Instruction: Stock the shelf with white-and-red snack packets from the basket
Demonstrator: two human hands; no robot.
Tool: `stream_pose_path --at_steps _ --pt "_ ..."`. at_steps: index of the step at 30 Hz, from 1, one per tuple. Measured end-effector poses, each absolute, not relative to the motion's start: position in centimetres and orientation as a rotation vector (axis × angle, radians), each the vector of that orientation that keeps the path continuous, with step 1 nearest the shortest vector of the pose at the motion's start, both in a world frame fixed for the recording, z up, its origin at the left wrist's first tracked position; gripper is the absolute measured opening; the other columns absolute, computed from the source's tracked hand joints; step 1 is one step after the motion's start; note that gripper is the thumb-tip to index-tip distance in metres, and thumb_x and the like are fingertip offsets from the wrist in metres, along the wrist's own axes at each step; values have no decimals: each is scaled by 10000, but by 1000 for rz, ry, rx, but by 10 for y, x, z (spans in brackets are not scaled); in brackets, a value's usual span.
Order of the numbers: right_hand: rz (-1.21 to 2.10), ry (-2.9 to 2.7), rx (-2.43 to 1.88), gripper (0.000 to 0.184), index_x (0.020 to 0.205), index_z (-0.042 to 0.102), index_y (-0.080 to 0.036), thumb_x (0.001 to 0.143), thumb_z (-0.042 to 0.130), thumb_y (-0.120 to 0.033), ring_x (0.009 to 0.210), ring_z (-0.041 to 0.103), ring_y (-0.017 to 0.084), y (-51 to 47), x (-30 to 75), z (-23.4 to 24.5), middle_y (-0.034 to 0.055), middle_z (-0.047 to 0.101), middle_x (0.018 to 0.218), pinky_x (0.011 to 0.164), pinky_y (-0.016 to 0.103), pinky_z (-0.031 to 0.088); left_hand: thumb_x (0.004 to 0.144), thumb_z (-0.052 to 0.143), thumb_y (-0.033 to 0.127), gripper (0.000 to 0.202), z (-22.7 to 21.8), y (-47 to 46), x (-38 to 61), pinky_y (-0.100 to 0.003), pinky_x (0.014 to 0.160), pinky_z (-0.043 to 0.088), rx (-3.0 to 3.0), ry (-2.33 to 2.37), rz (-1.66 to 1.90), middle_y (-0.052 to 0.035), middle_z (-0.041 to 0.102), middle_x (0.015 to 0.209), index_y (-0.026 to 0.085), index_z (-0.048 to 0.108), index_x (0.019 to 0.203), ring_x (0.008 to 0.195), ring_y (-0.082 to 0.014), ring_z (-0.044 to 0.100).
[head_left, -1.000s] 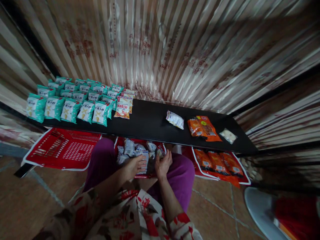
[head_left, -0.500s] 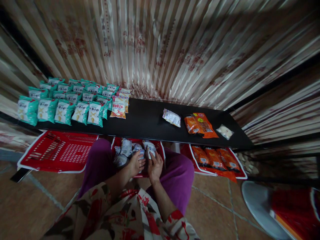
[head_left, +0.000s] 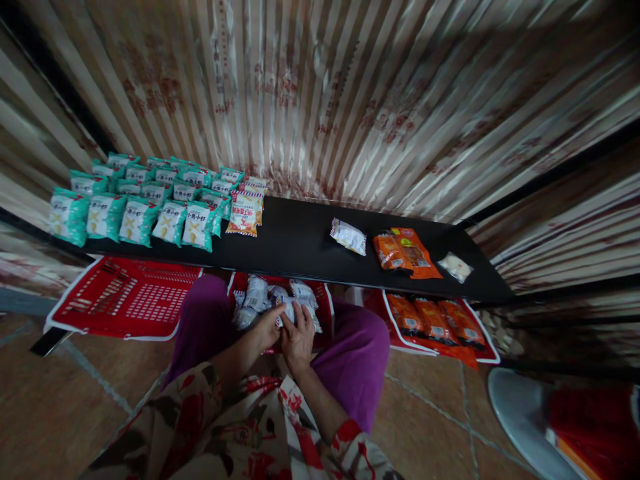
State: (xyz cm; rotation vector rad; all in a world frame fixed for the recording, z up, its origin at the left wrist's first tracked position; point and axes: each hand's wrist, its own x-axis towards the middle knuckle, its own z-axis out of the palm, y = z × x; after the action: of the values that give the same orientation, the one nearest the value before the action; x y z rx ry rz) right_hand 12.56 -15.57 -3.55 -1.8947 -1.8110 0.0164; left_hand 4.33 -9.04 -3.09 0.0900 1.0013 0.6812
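Striped curtain hangs behind a black shelf (head_left: 300,240), with teal snack packets (head_left: 150,207) crowding its left end and orange packets (head_left: 405,252) near its right end. Below the shelf's front edge, a red basket (head_left: 326,303) sits between the person's knees. Left hand (head_left: 267,327) and right hand (head_left: 299,333) meet over its near rim, fingers curled, seemingly clasping one white packet (head_left: 295,308) lying atop the others.

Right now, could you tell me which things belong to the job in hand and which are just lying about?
In hand: left hand, right hand, white packets, middle red basket.
Lying about: teal packets, orange packets, black shelf, left red basket.
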Motion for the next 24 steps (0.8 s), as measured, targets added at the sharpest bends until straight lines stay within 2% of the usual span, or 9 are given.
stream_pose_path --at_steps 7,11,15,19,24 --pt "112 -1827 -1741 481 1123 622 -275 738 456 -38 1307 280 282 -155 112 -24 52 415 1390 996 508 331 838 571 231 109 -26 -87 28 -293 811 488 38 1057 816 -55 668 902 175 588 929 891 -177 633" --pt "166 -1744 -1640 360 1005 649 -227 765 435 -63 1277 336 256 -151 111 -20 61 487 1326 1005 490 331 864 539 254 115 -19 -85 22 -292 784 502 59 1084 850 -57 672 917 177 591 931 883 -180 639" --pt "168 -1632 -1603 276 1006 613 -192 842 403 -121 1219 407 221 -147 117 -16 92 544 1251 996 463 352 865 540 279 142 -11 -87 17 -303 767 523 82 1070 858 -51 677 942 200 600 967 887 -192 650" --pt "199 -1523 -1667 263 1035 588 -183 900 363 -200 1184 436 204 -144 126 -13 105 564 1201 987 439 360 862 557 290 179 -4 -91 9 -344 795 540 74 1069 864 -70 657 1067 206 597 1015 937 -205 647" --pt "295 -1342 -1745 269 1005 594 -181 884 425 -351 1145 477 227 -142 134 -11 123 560 1194 986 443 357 872 553 249 172 4 -94 0 -325 796 557 65 1070 894 -86 641 1123 184 588 1027 980 -204 636"
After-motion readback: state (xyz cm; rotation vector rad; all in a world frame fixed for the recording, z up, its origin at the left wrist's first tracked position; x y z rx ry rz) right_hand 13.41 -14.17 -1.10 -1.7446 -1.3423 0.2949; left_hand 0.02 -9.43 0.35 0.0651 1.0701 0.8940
